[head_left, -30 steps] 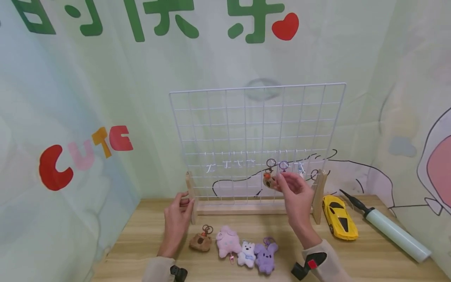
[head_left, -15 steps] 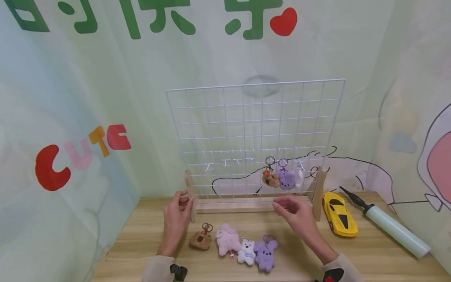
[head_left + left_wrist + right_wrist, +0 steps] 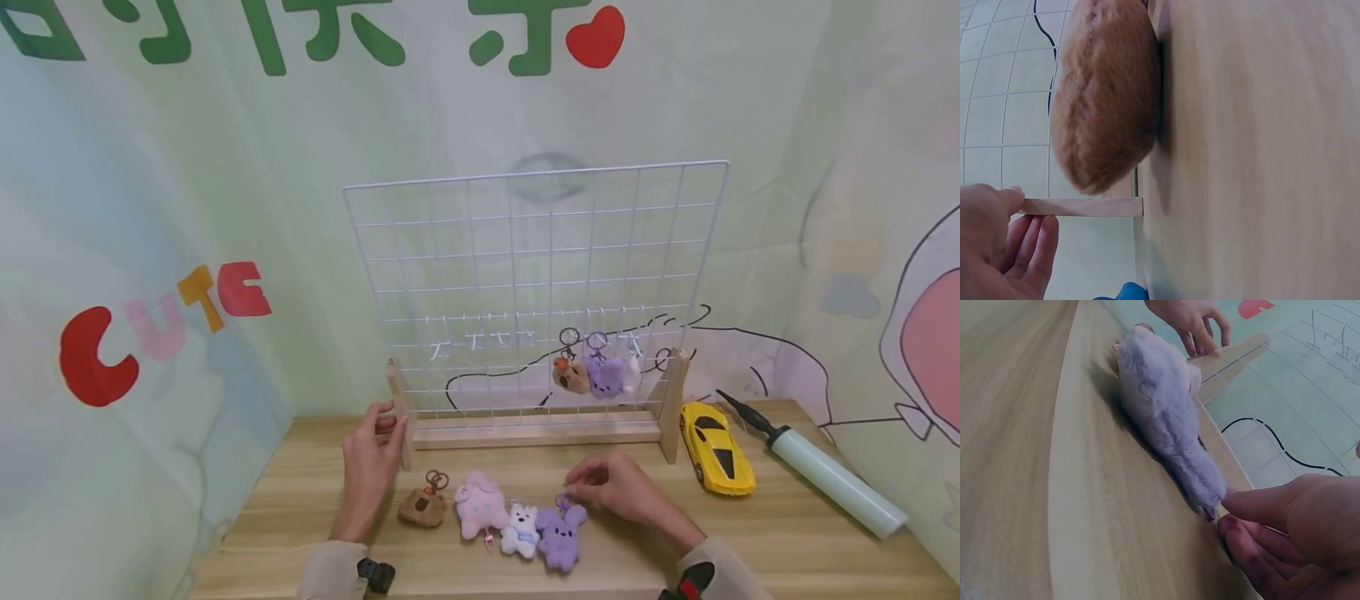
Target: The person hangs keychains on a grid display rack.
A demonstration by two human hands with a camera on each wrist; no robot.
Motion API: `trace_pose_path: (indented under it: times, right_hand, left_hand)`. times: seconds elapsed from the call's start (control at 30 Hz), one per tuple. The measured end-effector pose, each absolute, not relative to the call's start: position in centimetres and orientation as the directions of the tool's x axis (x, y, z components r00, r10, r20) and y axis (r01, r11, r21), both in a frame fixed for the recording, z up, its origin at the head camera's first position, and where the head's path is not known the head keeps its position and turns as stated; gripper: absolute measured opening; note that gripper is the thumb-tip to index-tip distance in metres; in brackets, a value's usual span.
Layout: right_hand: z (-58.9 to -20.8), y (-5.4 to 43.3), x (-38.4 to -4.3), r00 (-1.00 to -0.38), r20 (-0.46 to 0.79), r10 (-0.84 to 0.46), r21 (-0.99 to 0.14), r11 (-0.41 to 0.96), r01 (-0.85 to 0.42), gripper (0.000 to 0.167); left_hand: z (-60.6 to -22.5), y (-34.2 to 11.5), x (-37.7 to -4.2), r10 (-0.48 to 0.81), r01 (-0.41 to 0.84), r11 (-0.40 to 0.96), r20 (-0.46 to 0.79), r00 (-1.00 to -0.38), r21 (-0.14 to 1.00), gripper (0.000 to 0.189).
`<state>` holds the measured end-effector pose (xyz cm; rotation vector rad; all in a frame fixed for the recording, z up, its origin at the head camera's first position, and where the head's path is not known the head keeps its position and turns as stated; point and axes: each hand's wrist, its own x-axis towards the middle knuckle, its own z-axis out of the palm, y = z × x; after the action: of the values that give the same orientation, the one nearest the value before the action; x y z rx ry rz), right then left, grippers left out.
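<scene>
My left hand (image 3: 371, 454) grips the left wooden upright (image 3: 1085, 207) of the rack's stand between thumb and fingers. The right hand (image 3: 618, 487) is low over the table, its thumb and fingertips right at the ring of a purple plush keychain (image 3: 559, 542). A narrow gap shows between thumb and forefinger in the right wrist view, beside the plush's ear (image 3: 1204, 478). Left of it lie a white bear plush (image 3: 521, 531), a pink plush (image 3: 480, 507) and a brown plush (image 3: 422, 508). On the white wire grid (image 3: 532, 225) hang a brown plush (image 3: 572, 377), a purple plush (image 3: 606, 379) and a whitish one (image 3: 632, 375).
Several white hooks (image 3: 476, 340) line the grid left of the hanging plushes. Right of the stand are a yellow toy car (image 3: 717, 450) and a pale hand pump (image 3: 836, 479). Printed cloth (image 3: 187, 167) rises behind the wooden table (image 3: 258, 533).
My right hand has left the hanging plushes and come down to the purple plush on the table. The left hand has kept its grip on the upright. The head view has shifted slightly.
</scene>
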<state>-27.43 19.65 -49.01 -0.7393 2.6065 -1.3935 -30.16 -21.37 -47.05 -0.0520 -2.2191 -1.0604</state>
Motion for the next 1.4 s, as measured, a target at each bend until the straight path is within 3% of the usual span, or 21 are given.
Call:
trace_pose_path:
  times: [0.8, 1.1, 1.4]
  right_hand:
    - [-48.9, 18.7, -26.3, -0.893, 0.128, -0.431, -0.75, 0.548, -0.372, 0.006]
    - [-48.5, 19.1, -26.2, -0.94, 0.011, -0.34, -0.85, 0.492, -0.188, 0.007]
    - [-49.5, 19.5, -27.0, -0.97, -0.016, -0.243, -0.926, 0.371, -0.077, 0.011]
  left_hand:
    - [-47.0, -21.6, -29.9, -0.232, 0.309, 0.668, 0.583, -0.779, 0.678, 0.026]
    - [-47.0, -21.4, -30.1, -0.233, 0.299, 0.669, 0.575, -0.784, 0.68, 0.026]
    - [-47.0, -21.4, -30.0, -0.233, 0.303, 0.67, 0.579, -0.782, 0.678, 0.025]
